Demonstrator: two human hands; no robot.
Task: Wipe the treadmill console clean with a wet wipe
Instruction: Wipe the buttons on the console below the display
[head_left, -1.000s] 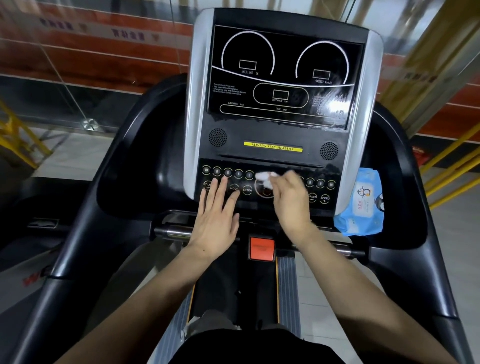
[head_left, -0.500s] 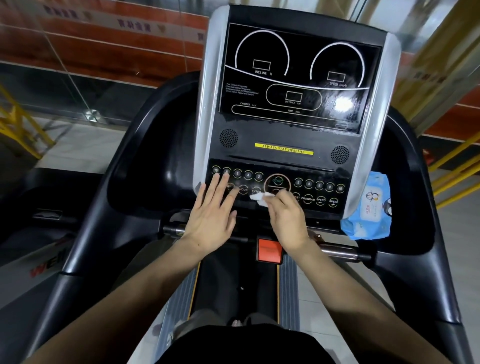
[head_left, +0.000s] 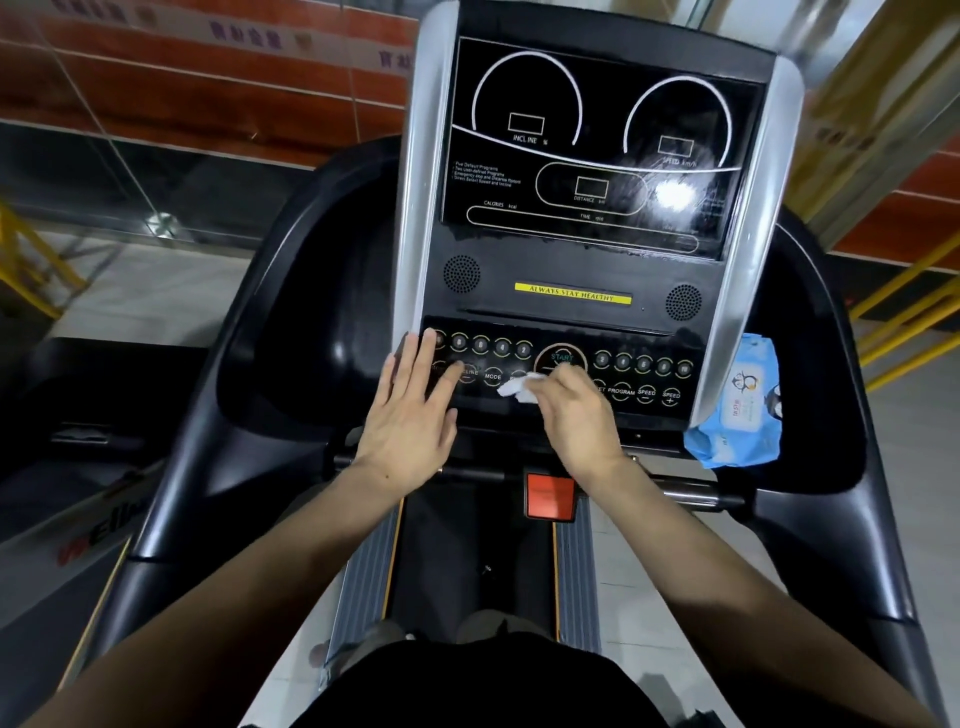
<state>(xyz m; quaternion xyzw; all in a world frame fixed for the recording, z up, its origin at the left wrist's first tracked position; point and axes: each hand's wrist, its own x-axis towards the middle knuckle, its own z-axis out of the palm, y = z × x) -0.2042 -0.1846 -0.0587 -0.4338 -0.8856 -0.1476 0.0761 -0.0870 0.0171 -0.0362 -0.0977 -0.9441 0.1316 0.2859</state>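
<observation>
I'm midway through the lower button panel of the treadmill console (head_left: 587, 270). My right hand (head_left: 576, 415) has its grip clenched on the wet wipe (head_left: 519, 391), which is pressed on the bottom button row just below and left of the START button (head_left: 561, 358). My left hand (head_left: 410, 410) lies flat and released, fingers spread over the buttons at the panel's left edge.

I judge the next move is to sweep the wipe leftward, which calls for lifting that left hand, since it covers buttons not yet reachable. The buttons toward the right edge may also need a pass.

The upper display (head_left: 597, 145) shows wet streaks. A blue wipe pack (head_left: 737, 410) sits beside the console's right edge, clear of the work. A red safety key (head_left: 550, 496) sits below the panel; I'd avoid bumping it.
</observation>
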